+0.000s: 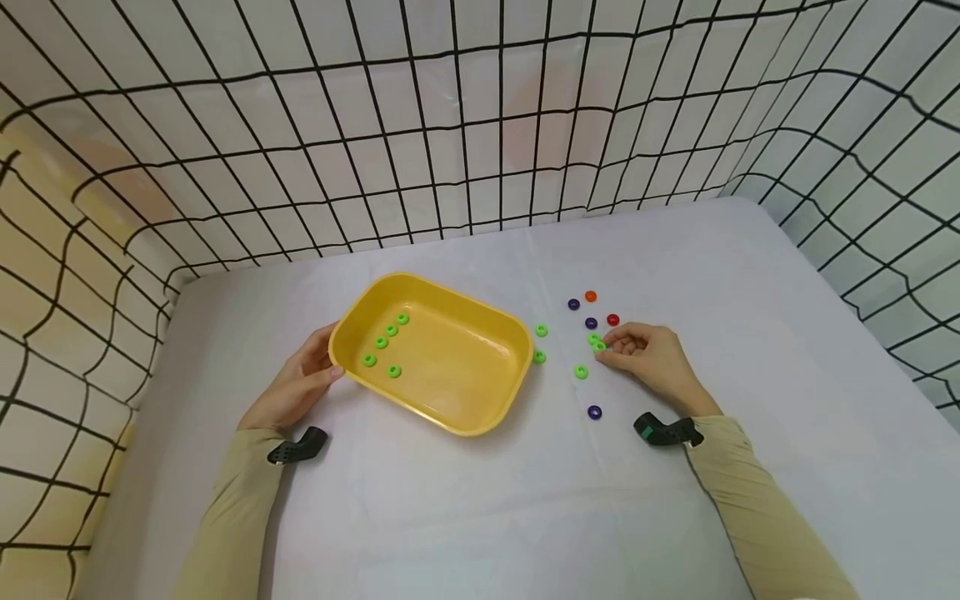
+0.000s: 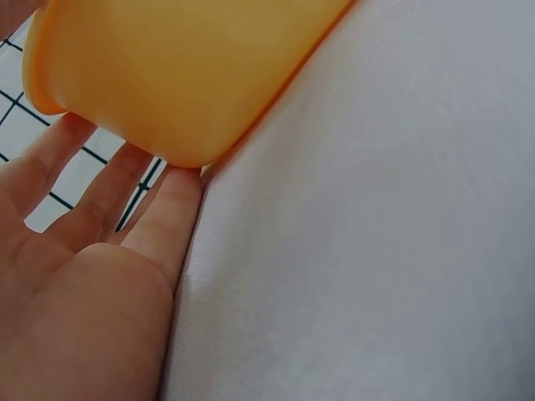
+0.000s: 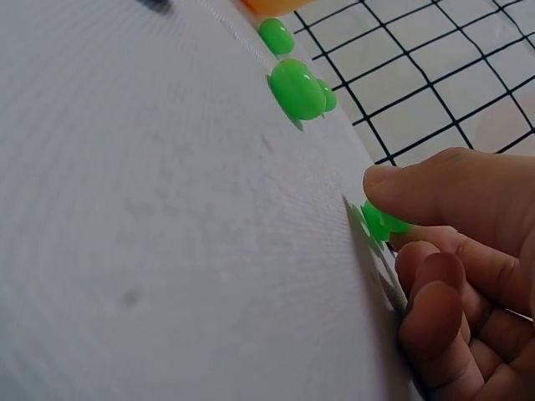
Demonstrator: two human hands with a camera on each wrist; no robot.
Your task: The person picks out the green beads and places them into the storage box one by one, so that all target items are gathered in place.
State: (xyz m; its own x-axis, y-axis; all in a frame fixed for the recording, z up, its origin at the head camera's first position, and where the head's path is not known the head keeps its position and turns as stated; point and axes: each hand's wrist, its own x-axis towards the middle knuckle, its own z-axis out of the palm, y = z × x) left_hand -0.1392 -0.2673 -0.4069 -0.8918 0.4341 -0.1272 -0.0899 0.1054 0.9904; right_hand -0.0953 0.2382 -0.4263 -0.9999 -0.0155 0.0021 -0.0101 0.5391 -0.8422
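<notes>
A yellow plastic tray (image 1: pixel 450 400) rests on the white-covered table, with several small green rings (image 1: pixel 381 342) inside, toward its left end. My left hand (image 1: pixel 294 385) holds the tray's left end; in the left wrist view its fingers (image 2: pixel 109 192) reach under the rim to the outer wall (image 2: pixel 167 100). Right of the tray, my right hand (image 1: pixel 651 358) pinches a green ring (image 1: pixel 599 347) between thumb and forefinger, partly hidden by them in the right wrist view. Another green ring (image 1: pixel 593 338) lies right beside it.
Near the right hand lie a red ring (image 1: pixel 613 320), an orange ring (image 1: pixel 591 296) and three purple rings, one of them (image 1: pixel 595 412) nearer the front. More green rings (image 1: pixel 581 372) lie between hand and tray. Black wire mesh (image 1: pixel 465 142) borders the table's back and sides.
</notes>
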